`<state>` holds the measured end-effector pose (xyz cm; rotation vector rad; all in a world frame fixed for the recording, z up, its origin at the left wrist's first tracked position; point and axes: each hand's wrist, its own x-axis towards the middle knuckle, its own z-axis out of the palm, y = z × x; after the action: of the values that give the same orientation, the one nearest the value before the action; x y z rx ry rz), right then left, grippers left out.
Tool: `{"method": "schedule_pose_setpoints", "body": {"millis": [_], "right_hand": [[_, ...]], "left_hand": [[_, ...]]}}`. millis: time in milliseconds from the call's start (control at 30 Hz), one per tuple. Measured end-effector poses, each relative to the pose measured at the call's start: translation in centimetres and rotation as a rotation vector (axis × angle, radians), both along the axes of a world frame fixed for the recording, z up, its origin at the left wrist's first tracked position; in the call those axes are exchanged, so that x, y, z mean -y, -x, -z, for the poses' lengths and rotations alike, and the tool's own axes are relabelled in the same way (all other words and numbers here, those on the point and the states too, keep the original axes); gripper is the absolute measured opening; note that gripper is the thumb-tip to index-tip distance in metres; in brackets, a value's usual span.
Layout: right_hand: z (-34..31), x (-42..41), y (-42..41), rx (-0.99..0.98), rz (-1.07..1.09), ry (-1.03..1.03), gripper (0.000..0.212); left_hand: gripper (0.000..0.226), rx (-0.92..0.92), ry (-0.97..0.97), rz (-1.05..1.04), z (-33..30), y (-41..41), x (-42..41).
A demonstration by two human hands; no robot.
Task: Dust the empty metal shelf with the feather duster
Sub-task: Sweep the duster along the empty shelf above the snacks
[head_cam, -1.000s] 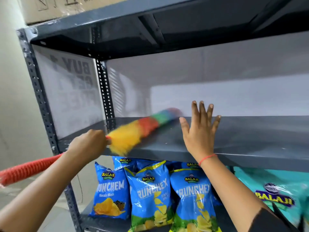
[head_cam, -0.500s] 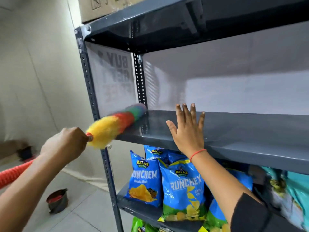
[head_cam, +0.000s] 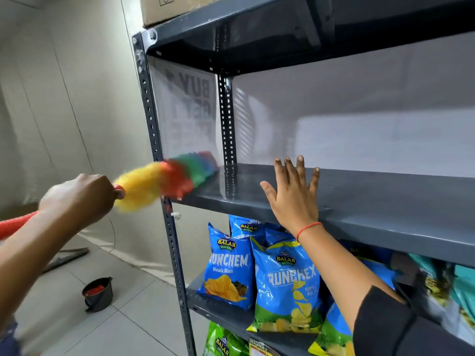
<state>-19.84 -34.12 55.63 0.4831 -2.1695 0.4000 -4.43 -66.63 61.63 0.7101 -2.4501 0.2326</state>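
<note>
The grey metal shelf point(head_cam: 372, 201) runs across the middle of the view and has nothing on it. My left hand point(head_cam: 79, 199) is shut on the red handle of the feather duster point(head_cam: 167, 179), left of the rack. Its yellow, red, green and blue head is blurred and lies across the shelf's left end, by the front post. My right hand point(head_cam: 295, 199) rests flat on the shelf's front part with the fingers spread, a red thread around the wrist.
Blue chip bags point(head_cam: 285, 286) stand on the shelf below, with green bags point(head_cam: 221, 340) under them. A cardboard box point(head_cam: 174, 9) sits on top of the rack. A dark small bucket point(head_cam: 99, 294) stands on the tiled floor at the left, near the wall.
The duster head has slid left along the shelf to its left end. The view has swung left, showing more floor and wall. My right hand stays flat on the shelf.
</note>
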Motion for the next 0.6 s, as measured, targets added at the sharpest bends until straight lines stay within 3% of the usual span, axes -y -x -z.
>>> {"method": "schedule_pose_setpoints", "body": {"millis": [500,600], "right_hand": [[-0.1,-0.8,-0.2,0.002,0.024,-0.017,0.059],[-0.5,-1.6,0.2,-0.005,0.049,0.029,0.054]], "left_hand": [[0.037,0.066,-0.142,0.001,0.8,2.7,-3.3],[0.026,0.065,-0.102,0.104,0.0,3.7,-5.9]]}}
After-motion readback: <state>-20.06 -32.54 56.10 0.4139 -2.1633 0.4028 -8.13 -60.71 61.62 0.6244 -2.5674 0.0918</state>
